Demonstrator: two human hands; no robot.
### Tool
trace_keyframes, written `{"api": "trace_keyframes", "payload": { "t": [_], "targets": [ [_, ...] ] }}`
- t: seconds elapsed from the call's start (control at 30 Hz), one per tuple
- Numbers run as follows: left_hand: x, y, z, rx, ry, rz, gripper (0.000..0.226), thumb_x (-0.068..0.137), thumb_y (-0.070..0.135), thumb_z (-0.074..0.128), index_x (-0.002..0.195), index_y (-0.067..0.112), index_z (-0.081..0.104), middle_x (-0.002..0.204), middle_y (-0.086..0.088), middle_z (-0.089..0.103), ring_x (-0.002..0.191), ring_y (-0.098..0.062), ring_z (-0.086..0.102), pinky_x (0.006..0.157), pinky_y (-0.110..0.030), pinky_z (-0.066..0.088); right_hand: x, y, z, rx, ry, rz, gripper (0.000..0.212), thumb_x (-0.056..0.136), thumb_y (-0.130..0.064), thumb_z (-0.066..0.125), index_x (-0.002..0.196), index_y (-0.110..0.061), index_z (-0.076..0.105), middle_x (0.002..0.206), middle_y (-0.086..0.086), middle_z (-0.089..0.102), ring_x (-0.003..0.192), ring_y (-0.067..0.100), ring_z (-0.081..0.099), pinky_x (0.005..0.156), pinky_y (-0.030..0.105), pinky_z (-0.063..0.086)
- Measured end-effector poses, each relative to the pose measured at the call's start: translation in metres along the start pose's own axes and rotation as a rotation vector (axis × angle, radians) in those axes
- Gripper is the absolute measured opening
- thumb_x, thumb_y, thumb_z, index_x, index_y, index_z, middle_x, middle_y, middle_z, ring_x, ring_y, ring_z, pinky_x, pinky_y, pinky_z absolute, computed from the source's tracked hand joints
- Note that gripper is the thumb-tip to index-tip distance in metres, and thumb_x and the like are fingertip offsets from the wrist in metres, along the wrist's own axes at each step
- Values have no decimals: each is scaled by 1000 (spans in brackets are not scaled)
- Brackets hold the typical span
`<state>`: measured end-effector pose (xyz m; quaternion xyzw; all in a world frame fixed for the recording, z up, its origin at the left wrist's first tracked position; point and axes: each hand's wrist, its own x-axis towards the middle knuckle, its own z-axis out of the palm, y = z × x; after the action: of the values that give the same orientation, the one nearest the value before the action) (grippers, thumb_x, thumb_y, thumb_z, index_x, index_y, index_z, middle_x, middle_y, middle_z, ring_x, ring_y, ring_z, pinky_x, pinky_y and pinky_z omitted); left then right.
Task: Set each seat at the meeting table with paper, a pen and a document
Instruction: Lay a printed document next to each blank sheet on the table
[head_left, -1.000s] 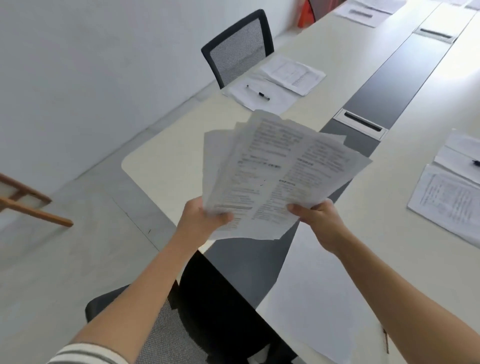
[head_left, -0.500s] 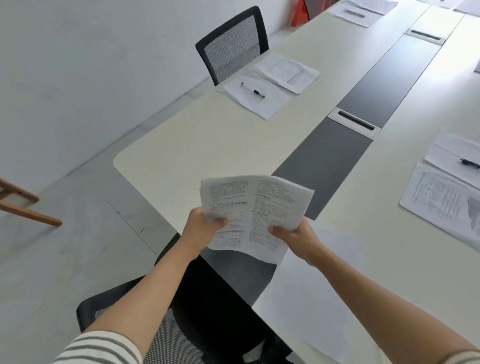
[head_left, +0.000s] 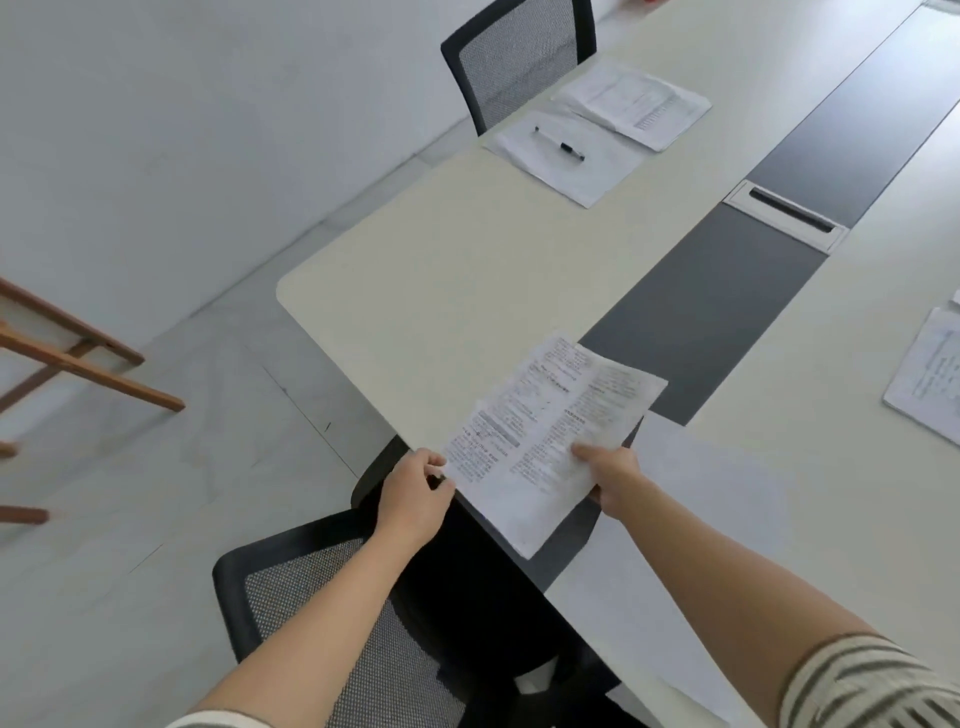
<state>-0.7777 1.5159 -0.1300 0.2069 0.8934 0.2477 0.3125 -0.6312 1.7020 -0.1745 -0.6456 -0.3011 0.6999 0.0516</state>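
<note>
Both hands pinch printed white document (head_left: 545, 436): left hand (head_left: 415, 493) near-left corner, right hand (head_left: 613, 478) near edge. Lay it square beside blank white sheet (head_left: 691, 499).

Wooden frame (head_left: 78, 358): far left on floor, partly cut off by edge.
Floor (head_left: 156, 519): pale grey tiles.
Wall (head_left: 182, 130): plain white, left of frame.

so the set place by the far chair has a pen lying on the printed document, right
Not quite. In the head view the pen lies on the blank paper, not on the printed document, which sits beside it, farther along the table. The rest holds: that place is by the far chair.
</note>
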Motion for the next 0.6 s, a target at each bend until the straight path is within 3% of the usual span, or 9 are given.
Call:
{"api": "trace_keyframes", "payload": {
  "t": [0.1,0.13,0.23,0.3,0.4,0.47,0.6],
  "targets": [
    [-4,-6,20,146,-52,89,33,88,22,62,120,15,56,125,-3,52,114,-19,53,90,-28,43,-2,3,-3,-142,-30,-19,28,87,-17,72,111,-7,62,90,5,70,78,23,69,58,34,57],
    [-4,-5,26,190,-74,119,35,88,23,61,122,16,55,127,-3,49,116,-20,50,90,-29,44,-5,3,-9,-266,-28,-58,27,87,-21,72,110,-6,64,89,4,71,78,22,70,57,33,58],
    [-1,-2,43,349,-140,216,46,89,30,59,132,18,47,135,-3,41,120,-19,44,94,-30,45,-20,11,-43,-745,102,-283,33,88,-35,67,111,-11,68,100,1,73,91,22,70,76,37,59],
    [3,1,53,466,-163,286,53,89,34,58,138,20,41,142,-5,34,129,-21,37,103,-31,40,-32,26,-74,-1106,250,-487,41,90,-42,61,126,-24,60,124,-3,65,114,19,60,87,34,52],
    [8,2,67,622,-229,339,63,90,39,57,145,24,31,154,-11,19,141,-27,21,112,-36,30,-39,60,-116,-1532,194,-566,71,89,-54,57,150,-37,26,162,1,19,149,24,15,114,40,29],
    [11,2,76,731,-276,344,68,90,43,56,148,27,24,158,-13,9,145,-30,11,116,-39,26,-34,78,-131,-1635,141,-482,84,86,-62,54,153,-41,9,165,2,-5,152,28,-6,119,44,16],
    [17,4,87,804,-272,347,74,89,44,57,150,28,18,159,-15,3,147,-35,5,118,-44,22,-29,87,-128,-1571,194,-458,86,84,-66,53,153,-42,8,165,4,-10,151,31,-9,118,46,18]
  ]
}}
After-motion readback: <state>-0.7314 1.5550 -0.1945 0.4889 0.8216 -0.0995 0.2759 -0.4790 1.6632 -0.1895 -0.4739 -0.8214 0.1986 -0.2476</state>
